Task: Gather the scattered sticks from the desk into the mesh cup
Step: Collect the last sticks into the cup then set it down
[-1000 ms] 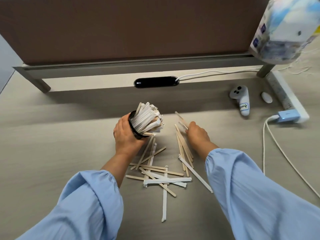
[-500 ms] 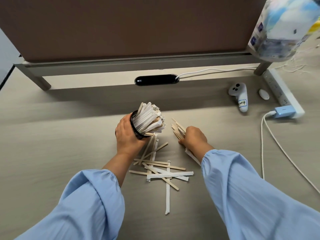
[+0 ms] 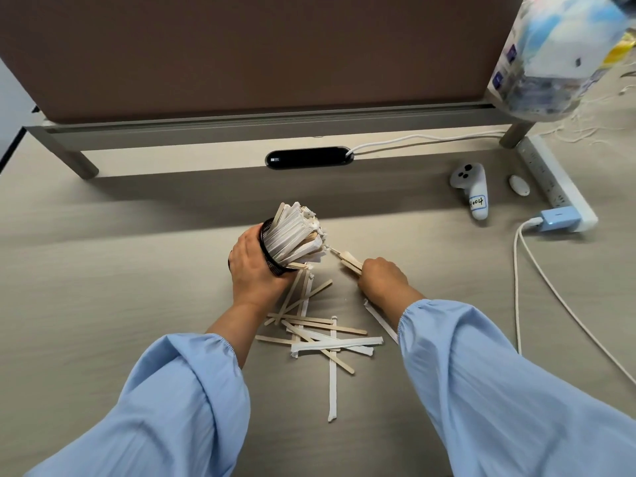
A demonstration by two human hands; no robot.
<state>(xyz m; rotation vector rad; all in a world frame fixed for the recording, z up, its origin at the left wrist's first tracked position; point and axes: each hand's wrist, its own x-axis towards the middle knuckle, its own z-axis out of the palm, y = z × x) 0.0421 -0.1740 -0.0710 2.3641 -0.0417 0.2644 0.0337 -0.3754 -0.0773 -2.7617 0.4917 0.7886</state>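
A: Since the right hand [image 3: 380,278] closed over the sticks that a second ago lay flat beside it, noted: a small bundle [image 3: 349,262] now lifted, tips aimed at the mesh cup [image 3: 272,259].

B: Confirmed. Fingers curled tight round the bundle, near ends hidden in the fist. Count in the bundle: cannot tell.

A: Left hand [image 3: 253,266] wrapped round the mesh cup as before, cup tilted with its mouth toward the right hand, packed with wrapped sticks [image 3: 292,235]. Bundle tips just beside those sticks, not yet inside.

B: Patch of tabletop [image 3: 103,304] in front of the right hand now bare. Remaining: loose pile [image 3: 316,332] between and behind the two hands, plus one wrapped stick [image 3: 380,320] partly under the right wrist.

A: Judged: one more batch about to go in; task well advanced, not finished.

B: Risk flagged: cup very full, so insertion likely tight; possible push-out of sticks already seated.
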